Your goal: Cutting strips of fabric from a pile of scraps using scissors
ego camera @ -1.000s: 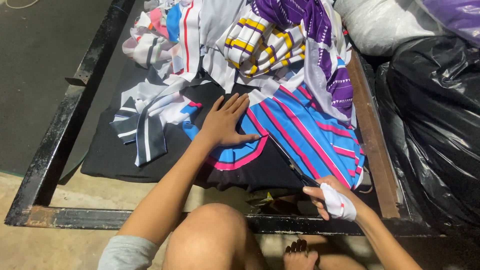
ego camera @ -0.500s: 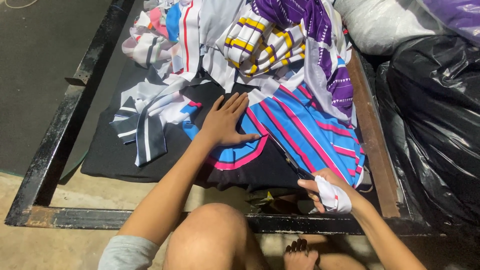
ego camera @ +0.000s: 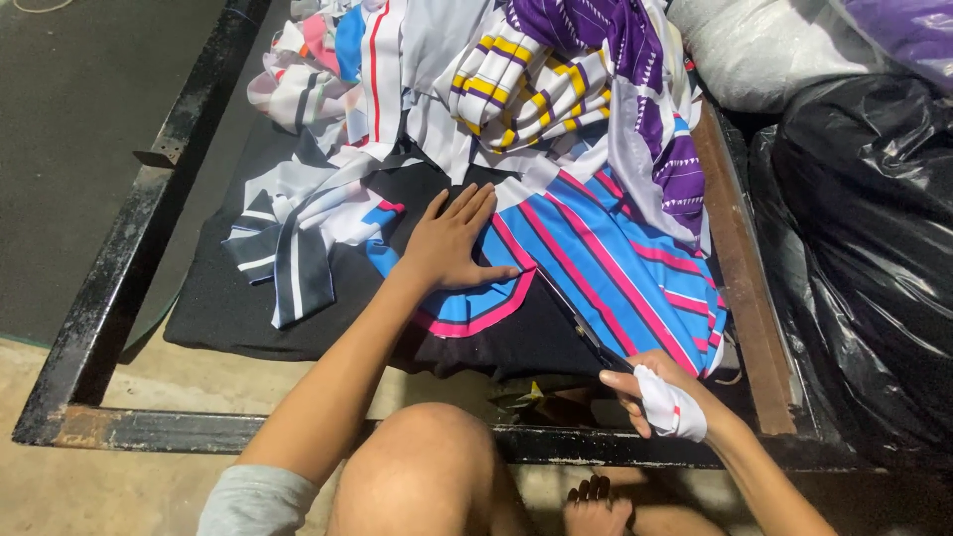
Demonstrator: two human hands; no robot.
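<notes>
Head camera showed the left hand (ego camera: 449,241) spread flat on blue fabric with pink stripes (ego camera: 606,268), while the bandaged right hand (ego camera: 657,395), nearer the body, gripped dark long-bladed scissors (ego camera: 576,316) angled up-left toward it.

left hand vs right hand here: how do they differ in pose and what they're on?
The left hand lies flat, fingers spread, palm down on the blue and pink striped fabric; the right hand is curled in a grip.
The left hand holds nothing; the right hand grips dark scissors whose blades point up toward the left thumb.
The left hand is bare; the right hand has a white wrap across it.
Both work the same striped fabric.
</notes>
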